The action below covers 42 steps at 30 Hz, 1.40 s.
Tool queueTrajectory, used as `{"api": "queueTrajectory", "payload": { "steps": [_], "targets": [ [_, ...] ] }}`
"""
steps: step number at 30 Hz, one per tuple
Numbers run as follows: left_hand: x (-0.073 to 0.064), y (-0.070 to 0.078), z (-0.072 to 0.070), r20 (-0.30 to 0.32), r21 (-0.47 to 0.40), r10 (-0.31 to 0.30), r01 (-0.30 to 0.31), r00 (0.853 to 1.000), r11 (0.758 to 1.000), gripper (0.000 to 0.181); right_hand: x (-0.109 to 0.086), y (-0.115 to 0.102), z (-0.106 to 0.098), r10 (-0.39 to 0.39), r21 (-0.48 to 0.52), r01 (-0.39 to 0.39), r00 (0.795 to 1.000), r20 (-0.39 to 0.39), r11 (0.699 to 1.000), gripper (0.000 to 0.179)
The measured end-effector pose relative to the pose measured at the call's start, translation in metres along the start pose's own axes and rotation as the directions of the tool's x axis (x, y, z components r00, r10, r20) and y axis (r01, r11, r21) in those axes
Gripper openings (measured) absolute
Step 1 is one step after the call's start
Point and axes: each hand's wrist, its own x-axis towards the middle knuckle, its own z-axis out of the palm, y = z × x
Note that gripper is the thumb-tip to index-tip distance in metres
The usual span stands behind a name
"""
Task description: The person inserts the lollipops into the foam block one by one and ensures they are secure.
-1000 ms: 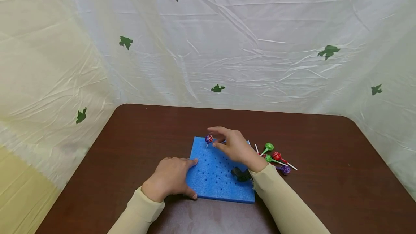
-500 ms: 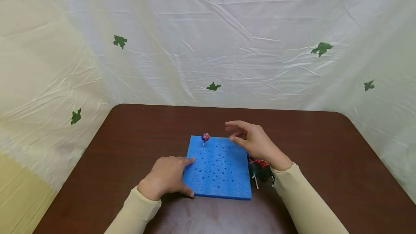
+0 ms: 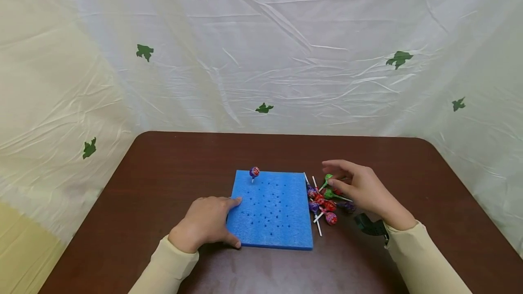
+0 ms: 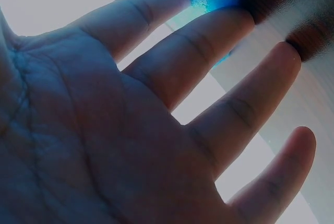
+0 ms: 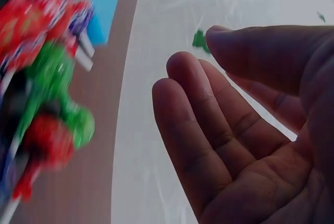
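A blue foam board (image 3: pixel 286 237) dotted with small holes lies on the table. One purple-and-red lollipop (image 3: pixel 254 172) stands upright in it near the far left corner. My left hand (image 3: pixel 206 221) rests at the board's left edge, fingers spread, thumb by the near left corner. Along the board's right side is a loose pile of red, purple and green lollipops (image 3: pixel 329 206). My right hand (image 3: pixel 363 187) hovers at that pile, fingers loosely bent, holding nothing. In the right wrist view a green lollipop (image 5: pixel 52 72) and a red lollipop (image 5: pixel 49 140) are blurred, apart from the fingers.
The brown table (image 3: pixel 196 158) reaches back to a white curtain (image 3: pixel 286 58) with green leaf prints. A dark wrist strap (image 3: pixel 369 225) hangs beneath my right wrist, close to the pile's near right side.
My right hand has moved away from the upright lollipop, across the board and right to the pile. My left hand has stayed on the board's edge. The view has shifted slightly.
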Motion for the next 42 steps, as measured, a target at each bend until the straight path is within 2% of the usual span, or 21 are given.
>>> {"api": "queueTrajectory", "payload": {
  "steps": [6, 11, 17, 22, 30, 42],
  "targets": [
    [0.000, 0.001, -0.001, -0.005, -0.001, 0.000, 0.000, 1.000, 1.000, 0.101, -0.009, 0.018, -0.010, 0.036, -0.049, -0.038, 0.999, -0.039, 0.998, 0.046],
    [-0.001, 0.002, -0.002, -0.001, 0.004, -0.004, 0.004, 1.000, 1.000, 0.100, -0.011, 0.029, -0.013, 0.069, -0.068, -0.071, 0.997, -0.035, 0.995, 0.043],
    [-0.002, 0.002, -0.002, -0.003, -0.001, -0.007, 0.007, 1.000, 1.000, 0.099, -0.013, 0.040, -0.010, 0.120, -0.074, -0.120, 0.993, -0.011, 0.990, 0.034],
    [-0.001, 0.002, -0.001, -0.011, 0.002, 0.001, -0.001, 1.000, 1.000, 0.099, -0.013, 0.046, -0.006, 0.156, -0.064, -0.153, 0.986, 0.053, 0.986, 0.029],
    [-0.001, 0.002, -0.001, -0.016, 0.002, 0.007, -0.007, 1.000, 1.000, 0.099, -0.010, 0.047, 0.000, 0.155, -0.056, -0.150, 0.982, 0.105, 0.987, 0.027],
    [0.000, 0.001, 0.001, -0.018, 0.025, 0.012, -0.011, 1.000, 1.000, 0.100, -0.009, 0.052, 0.007, 0.137, -0.138, -0.122, 0.985, 0.105, 0.983, 0.024]
  ]
}}
